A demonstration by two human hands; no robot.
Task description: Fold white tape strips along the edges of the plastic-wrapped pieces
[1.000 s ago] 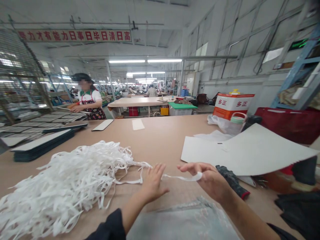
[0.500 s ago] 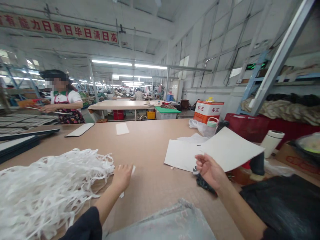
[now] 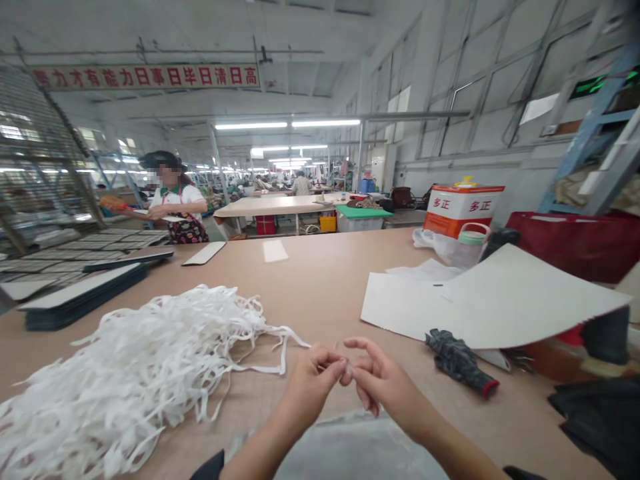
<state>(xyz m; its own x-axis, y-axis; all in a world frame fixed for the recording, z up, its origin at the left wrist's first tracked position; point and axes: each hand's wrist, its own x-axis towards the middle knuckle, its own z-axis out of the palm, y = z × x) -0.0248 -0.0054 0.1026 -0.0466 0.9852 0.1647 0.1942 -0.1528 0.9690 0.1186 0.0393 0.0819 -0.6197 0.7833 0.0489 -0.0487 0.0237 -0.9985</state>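
Note:
My left hand (image 3: 314,380) is closed in a pinch on a white fabric strip (image 3: 286,357), which trails back to a large tangled pile of white strips (image 3: 135,373) on the left. My right hand (image 3: 383,380) meets it at the fingertips, thumb and finger pinched together. A small pale bit shows between the two hands, but I cannot make out whether it is the strip's end. Beneath the hands lies a greyish plastic sheet (image 3: 360,447). To the right of my right hand rests a dark crumpled glove (image 3: 460,363) with a red cuff.
Large white boards (image 3: 495,293) lie on the brown table (image 3: 320,280) at right. A stack of dark-edged panels (image 3: 85,300) stands at left. Farther back are a small white card (image 3: 275,251) and an orange-white box (image 3: 463,210). A co-worker (image 3: 175,200) stands across the table.
Both hands have come together in front of me; the right moved left, away from the boards. The left has moved right, with a strip now stretching from the pile. The view has turned left.

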